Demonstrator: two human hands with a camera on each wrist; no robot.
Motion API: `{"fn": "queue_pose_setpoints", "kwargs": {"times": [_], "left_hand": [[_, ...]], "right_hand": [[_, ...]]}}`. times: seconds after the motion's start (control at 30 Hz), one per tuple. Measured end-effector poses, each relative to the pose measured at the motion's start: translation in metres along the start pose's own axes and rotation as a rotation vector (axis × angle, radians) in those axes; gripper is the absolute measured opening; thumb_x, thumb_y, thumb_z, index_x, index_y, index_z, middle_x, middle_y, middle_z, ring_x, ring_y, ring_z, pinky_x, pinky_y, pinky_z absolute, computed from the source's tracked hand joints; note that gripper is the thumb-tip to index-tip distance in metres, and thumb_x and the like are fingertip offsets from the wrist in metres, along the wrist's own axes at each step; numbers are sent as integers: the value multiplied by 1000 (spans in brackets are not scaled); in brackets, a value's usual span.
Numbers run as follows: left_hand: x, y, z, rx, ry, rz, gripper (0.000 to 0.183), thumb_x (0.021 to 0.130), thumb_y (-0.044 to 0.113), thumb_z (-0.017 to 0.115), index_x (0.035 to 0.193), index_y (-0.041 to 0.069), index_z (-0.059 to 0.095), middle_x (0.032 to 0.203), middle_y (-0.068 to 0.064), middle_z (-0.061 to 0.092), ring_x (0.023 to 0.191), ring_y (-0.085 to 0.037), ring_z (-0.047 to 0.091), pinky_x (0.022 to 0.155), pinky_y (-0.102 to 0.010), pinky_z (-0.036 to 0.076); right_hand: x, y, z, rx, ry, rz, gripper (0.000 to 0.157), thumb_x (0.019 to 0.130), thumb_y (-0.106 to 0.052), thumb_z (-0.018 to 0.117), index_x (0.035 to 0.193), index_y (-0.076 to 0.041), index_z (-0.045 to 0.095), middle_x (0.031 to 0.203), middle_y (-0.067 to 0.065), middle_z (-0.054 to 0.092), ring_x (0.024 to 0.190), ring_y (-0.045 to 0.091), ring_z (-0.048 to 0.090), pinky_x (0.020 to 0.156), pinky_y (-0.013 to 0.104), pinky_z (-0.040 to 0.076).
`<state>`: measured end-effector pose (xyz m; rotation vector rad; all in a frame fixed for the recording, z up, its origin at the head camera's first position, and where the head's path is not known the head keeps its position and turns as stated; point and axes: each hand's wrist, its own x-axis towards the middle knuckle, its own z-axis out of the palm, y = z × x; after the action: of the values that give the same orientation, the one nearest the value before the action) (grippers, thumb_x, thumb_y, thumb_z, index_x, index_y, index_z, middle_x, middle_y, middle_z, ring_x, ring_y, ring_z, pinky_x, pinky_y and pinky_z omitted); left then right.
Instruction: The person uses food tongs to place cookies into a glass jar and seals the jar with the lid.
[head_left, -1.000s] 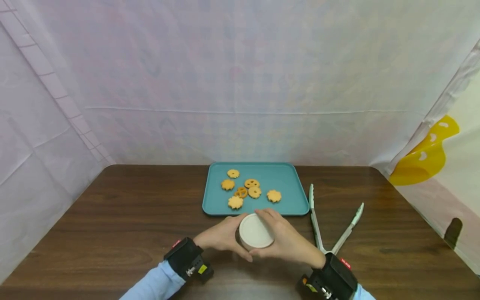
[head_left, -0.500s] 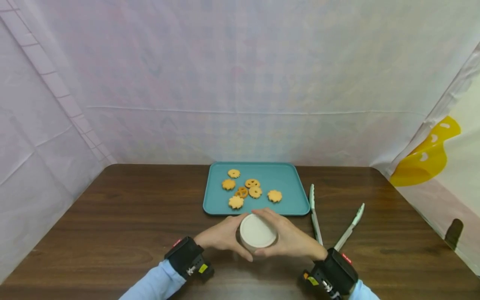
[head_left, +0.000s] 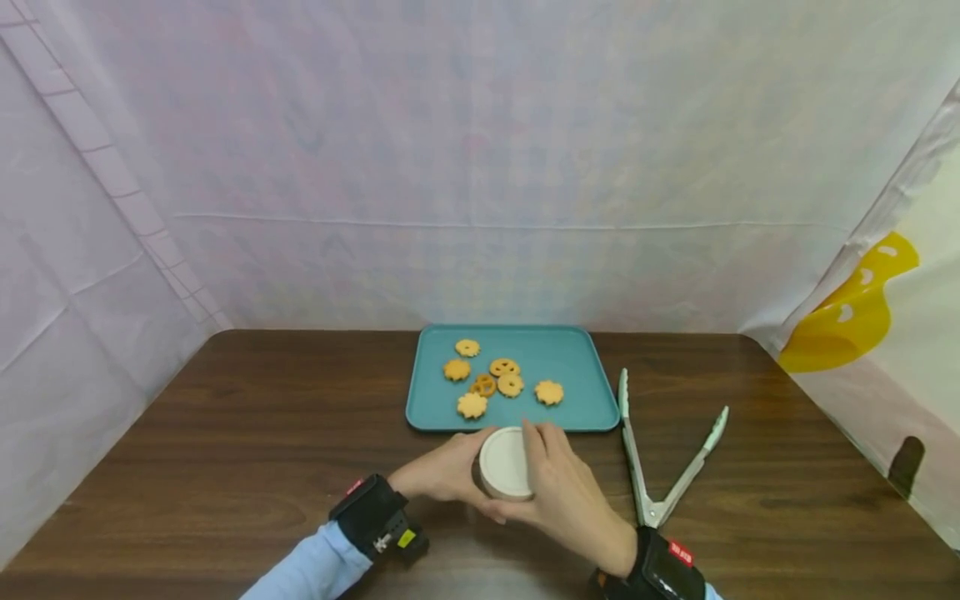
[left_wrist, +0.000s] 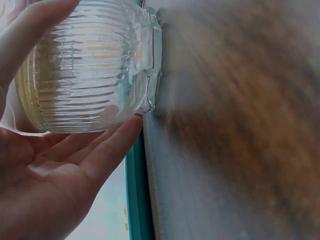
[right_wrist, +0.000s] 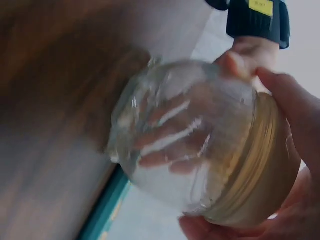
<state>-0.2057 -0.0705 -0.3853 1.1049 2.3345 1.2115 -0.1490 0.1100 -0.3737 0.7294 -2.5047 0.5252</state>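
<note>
A ribbed clear glass jar (left_wrist: 100,65) with a white lid (head_left: 501,463) stands upright on the wooden table, just in front of the tray. My left hand (head_left: 444,468) wraps around the jar's side, thumb at the near side and fingers at the far side. With its fingers and thumb curled over the lid's edge, my right hand (head_left: 568,493) grips the lid from the right and hides part of it. Seen from the right wrist, the glass body (right_wrist: 185,130) looks see-through, with the left hand's fingers visible through it.
Behind the jar lies a blue-green tray (head_left: 573,354) bearing several cookies, among them a flower-shaped cookie (head_left: 549,392) and a pretzel-shaped one (head_left: 504,367). Spread metal tongs (head_left: 651,510) lie beside my right wrist. A yellow cut-out shape (head_left: 847,321) hangs at the right wall.
My right hand has turned around the lid, its fingers shifting and the wrist dropping toward the near edge, uncovering the tongs' hinge. The left hand and jar have stayed in place.
</note>
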Motion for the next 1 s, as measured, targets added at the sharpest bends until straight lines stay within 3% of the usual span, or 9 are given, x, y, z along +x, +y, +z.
{"fn": "queue_pose_setpoints", "kwargs": {"times": [0.27, 0.53, 0.67, 0.83, 1.0], "left_hand": [[-1, -1, 2, -21, -7, -7, 83, 58, 28, 82, 127, 8, 40, 122, -11, 55, 106, -17, 51, 91, -33, 48], [0, -2, 2, -39, -11, 19, 90, 57, 29, 82, 131, 10, 37, 128, -11, 51, 112, -18, 48, 99, -41, 43], [0, -2, 2, -47, -16, 31, 91, 57, 29, 82, 133, 12, 34, 130, -10, 50, 114, -17, 46, 101, -40, 41], [1, -2, 1, -20, -23, 32, 95, 58, 30, 82, 136, 10, 30, 133, -12, 48, 117, -18, 44, 104, -41, 39], [2, -1, 0, 18, -31, 11, 87, 58, 31, 82, 129, 9, 37, 125, -12, 54, 110, -18, 50, 98, -36, 44]], "right_hand": [[1, 8, 2, 96, -22, -33, 92, 56, -53, 75, 119, 7, 46, 102, 14, 53, 90, 19, 50, 66, 35, 57], [5, 18, -3, 308, -158, 0, 80, 63, -40, 75, 125, -1, 42, 108, 9, 52, 92, 18, 51, 70, 37, 57], [6, 21, -6, 350, -194, 10, 80, 68, -44, 71, 128, -2, 40, 112, 10, 52, 93, 20, 53, 69, 37, 56], [6, 25, -13, 359, -183, 40, 79, 71, -40, 71, 132, -4, 35, 118, 15, 49, 94, 25, 53, 66, 37, 56], [5, 32, -22, 295, -104, 63, 85, 66, -27, 76, 135, -4, 31, 118, 19, 48, 94, 29, 54, 67, 38, 58]]}}
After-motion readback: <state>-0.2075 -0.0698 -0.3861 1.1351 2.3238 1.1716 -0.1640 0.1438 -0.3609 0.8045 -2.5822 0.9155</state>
